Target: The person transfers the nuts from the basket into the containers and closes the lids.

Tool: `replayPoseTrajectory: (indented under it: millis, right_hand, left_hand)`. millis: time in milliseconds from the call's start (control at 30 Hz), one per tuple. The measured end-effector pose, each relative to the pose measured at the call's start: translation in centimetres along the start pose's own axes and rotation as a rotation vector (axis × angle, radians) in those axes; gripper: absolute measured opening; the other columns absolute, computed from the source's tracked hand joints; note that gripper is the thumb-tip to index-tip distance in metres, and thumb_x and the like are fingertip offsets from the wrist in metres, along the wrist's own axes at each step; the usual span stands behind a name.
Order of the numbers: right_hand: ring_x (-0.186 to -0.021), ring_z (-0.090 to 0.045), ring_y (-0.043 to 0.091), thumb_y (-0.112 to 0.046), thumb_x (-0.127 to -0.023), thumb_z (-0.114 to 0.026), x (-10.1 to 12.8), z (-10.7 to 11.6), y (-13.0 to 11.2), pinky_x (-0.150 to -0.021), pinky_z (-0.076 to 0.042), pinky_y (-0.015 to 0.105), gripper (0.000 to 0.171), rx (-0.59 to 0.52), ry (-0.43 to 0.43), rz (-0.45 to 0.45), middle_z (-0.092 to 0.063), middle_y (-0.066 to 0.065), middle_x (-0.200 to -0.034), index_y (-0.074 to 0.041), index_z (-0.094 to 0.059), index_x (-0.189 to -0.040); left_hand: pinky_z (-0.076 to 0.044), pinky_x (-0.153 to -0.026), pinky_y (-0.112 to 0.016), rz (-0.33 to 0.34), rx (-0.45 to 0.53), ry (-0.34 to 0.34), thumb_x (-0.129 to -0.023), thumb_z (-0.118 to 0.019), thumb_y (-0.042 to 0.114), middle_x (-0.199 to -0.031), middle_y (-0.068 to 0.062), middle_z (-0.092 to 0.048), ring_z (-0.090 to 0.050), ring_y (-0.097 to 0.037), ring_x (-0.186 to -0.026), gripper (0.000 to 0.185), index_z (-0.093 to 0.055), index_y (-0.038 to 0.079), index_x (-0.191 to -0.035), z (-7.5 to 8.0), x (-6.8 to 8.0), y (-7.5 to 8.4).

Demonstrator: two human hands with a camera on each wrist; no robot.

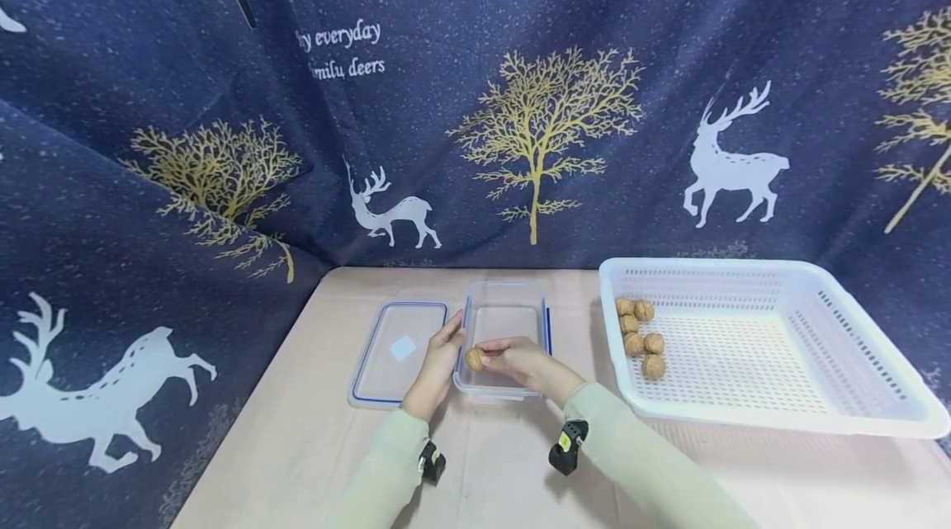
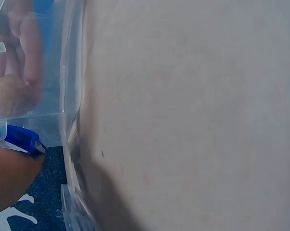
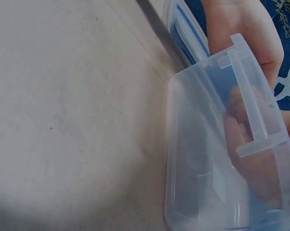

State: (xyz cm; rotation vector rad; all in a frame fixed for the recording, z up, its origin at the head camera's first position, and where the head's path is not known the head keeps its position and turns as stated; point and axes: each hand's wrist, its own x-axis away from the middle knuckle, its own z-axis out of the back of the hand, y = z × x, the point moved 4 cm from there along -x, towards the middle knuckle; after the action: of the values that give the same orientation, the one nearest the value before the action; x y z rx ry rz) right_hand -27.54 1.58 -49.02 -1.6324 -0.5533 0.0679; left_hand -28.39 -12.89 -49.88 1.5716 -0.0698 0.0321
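Note:
A clear plastic food container (image 1: 508, 384) stands lidless on the table. My right hand (image 1: 526, 362) reaches down into it and pinches a walnut (image 1: 474, 359) near the left wall. Through the clear wall in the left wrist view, the walnut (image 2: 12, 96) shows at the fingertips. Along the container's left side, my left hand (image 1: 437, 364) rests with its fingers extended against the outside. In the right wrist view, the left hand (image 3: 246, 29) appears beyond the container wall.
The container's lid (image 1: 386, 327), clear with a blue seal and a pale square label, lies to the left. At the right, a white slotted basket (image 1: 743, 422) holds several walnuts (image 1: 654, 366) along its left side. A dark blue patterned cloth (image 1: 475, 182) hangs behind the table.

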Motion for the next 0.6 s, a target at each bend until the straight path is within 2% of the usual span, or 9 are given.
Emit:
replayPoseTrajectory:
  millis: [233,433,533,600]
  right_hand:
    - [-0.102,-0.065,0.027,0.012,-0.086,-0.059,0.2,-0.3,0.2,-0.097,-0.050,0.038,0.036,0.069,-0.024,-0.022,-0.064,0.026,-0.116,0.017,-0.055,-0.121]
    - [-0.094,-0.068,0.024,0.009,-0.082,-0.066,-1.1,0.2,1.7,-0.088,-0.056,0.032,0.028,0.108,-0.051,-0.029,-0.070,0.018,-0.104,0.009,-0.066,-0.110]
    - [-0.095,-0.068,0.025,0.011,-0.082,-0.065,-1.1,0.1,1.7,-0.087,-0.056,0.032,0.029,0.122,-0.027,-0.062,-0.069,0.020,-0.105,0.010,-0.065,-0.111]
    - [-0.098,-0.067,0.028,0.014,-0.083,-0.061,-0.3,-0.4,0.9,-0.089,-0.055,0.034,0.031,0.138,0.018,-0.102,-0.068,0.023,-0.108,0.013,-0.062,-0.114]
  left_hand:
    - [-0.008,-0.118,-0.051,0.011,0.023,-0.030,-0.100,-0.041,0.004,-0.154,-0.024,-0.023,-0.013,-0.040,-0.144,0.048,-0.031,-0.006,-0.145,-0.4,1.9,2.9]
    - [-0.007,-0.118,-0.052,0.022,0.017,-0.033,-0.100,-0.040,0.005,-0.155,-0.023,-0.022,-0.011,-0.039,-0.144,0.048,-0.031,-0.005,-0.146,-0.4,1.9,2.9]
    - [-0.008,-0.118,-0.053,0.025,0.007,-0.035,-0.101,-0.040,0.005,-0.155,-0.023,-0.021,-0.011,-0.039,-0.144,0.048,-0.030,-0.005,-0.147,-0.3,1.8,2.8]
    - [-0.008,-0.118,-0.053,0.027,0.005,-0.032,-0.101,-0.040,0.005,-0.155,-0.023,-0.022,-0.011,-0.040,-0.144,0.048,-0.030,-0.005,-0.147,-0.3,1.8,2.7]
